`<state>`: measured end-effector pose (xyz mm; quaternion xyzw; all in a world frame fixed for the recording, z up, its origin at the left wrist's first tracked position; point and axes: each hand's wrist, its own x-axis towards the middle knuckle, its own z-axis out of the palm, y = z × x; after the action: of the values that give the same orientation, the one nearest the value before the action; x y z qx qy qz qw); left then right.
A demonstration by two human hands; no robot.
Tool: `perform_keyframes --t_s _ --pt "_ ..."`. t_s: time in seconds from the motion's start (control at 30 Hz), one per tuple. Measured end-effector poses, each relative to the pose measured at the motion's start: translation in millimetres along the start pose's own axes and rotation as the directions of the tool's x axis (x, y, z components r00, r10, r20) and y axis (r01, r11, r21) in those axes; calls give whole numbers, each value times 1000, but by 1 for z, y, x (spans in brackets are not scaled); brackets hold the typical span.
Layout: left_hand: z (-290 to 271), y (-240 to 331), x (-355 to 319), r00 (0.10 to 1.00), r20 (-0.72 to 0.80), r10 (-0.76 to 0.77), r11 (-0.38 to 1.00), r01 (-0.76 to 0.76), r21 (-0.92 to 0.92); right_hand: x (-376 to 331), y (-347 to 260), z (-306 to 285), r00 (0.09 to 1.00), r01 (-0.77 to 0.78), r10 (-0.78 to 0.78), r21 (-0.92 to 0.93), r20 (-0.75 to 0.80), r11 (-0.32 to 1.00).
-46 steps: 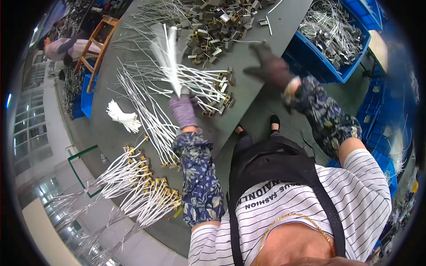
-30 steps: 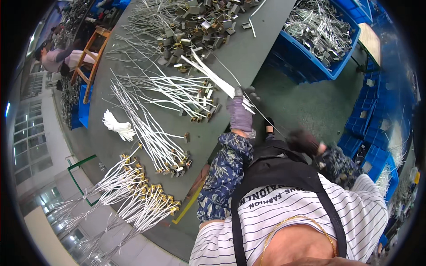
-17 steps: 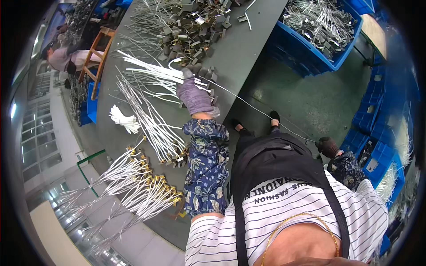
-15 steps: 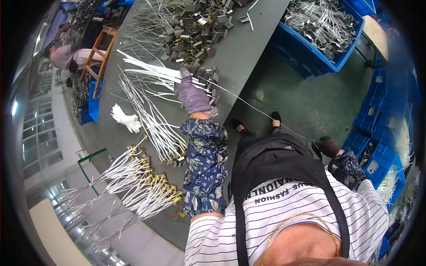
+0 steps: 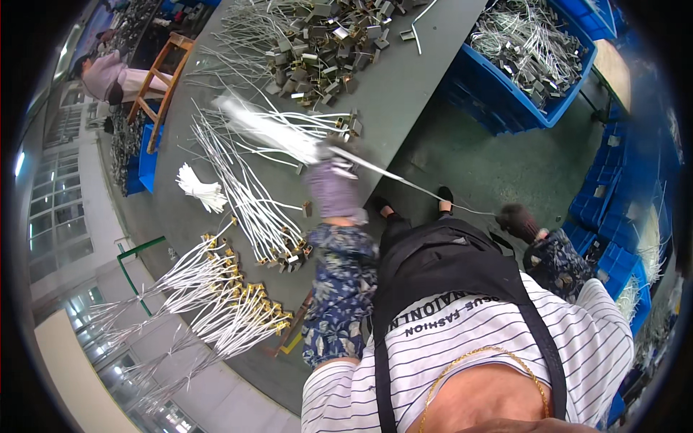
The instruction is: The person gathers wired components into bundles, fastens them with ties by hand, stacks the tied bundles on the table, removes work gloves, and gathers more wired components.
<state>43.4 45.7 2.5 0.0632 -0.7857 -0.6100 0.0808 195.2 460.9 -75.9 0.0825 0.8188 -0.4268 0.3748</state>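
Note:
My left hand [image 5: 336,184], in a purple-grey glove, is closed around a bundle of white tubes [image 5: 263,130] over the near edge of the grey table; motion blurs both. From that hand a thin pale wire [image 5: 415,185] runs across to my right hand [image 5: 518,222], in a dark brown glove, in front of my apron. The right hand's fingers look curled at the wire's end, though their grip is small and dark. Beneath and beyond the bundle lie white leads with small metal blocks [image 5: 350,126]. Left of it more white leads [image 5: 249,195] lie spread on the table.
A heap of grey metal blocks with wires [image 5: 328,50] covers the table's [image 5: 404,94] far part. Bunched white tubes [image 5: 201,189] and yellow-ended leads [image 5: 231,289] lie at the left. A blue bin [image 5: 498,94] of wired parts stands far right; blue crates [image 5: 599,173] line the right. Someone sits far left.
My left hand has moved right and toward me, taking the tube bundle off the leads beneath it. My right hand has shifted slightly left and away from me; the wire spans less distance.

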Motion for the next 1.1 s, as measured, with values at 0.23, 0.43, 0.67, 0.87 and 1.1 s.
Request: perform_keyframes --t_s 0.23,0.43,0.67,0.87,1.1 --pt "16 41 -6 881 -109 -460 880 436 -190 77 -267 27 928 338 -363 217 86 916" --pt "-84 -8 62 921 -147 -361 932 353 -78 146 -342 31 776 598 -623 -199 -98 777" --pt "-76 -28 41 890 440 -118 309 454 -836 198 -348 4 867 446 -443 -41 -227 894" --pt "14 18 3 851 59 -523 567 398 -721 173 -270 -13 919 129 -90 75 -384 989" --pt "39 42 -24 891 11 -455 644 337 -687 162 -295 12 620 626 -699 -313 -355 714"
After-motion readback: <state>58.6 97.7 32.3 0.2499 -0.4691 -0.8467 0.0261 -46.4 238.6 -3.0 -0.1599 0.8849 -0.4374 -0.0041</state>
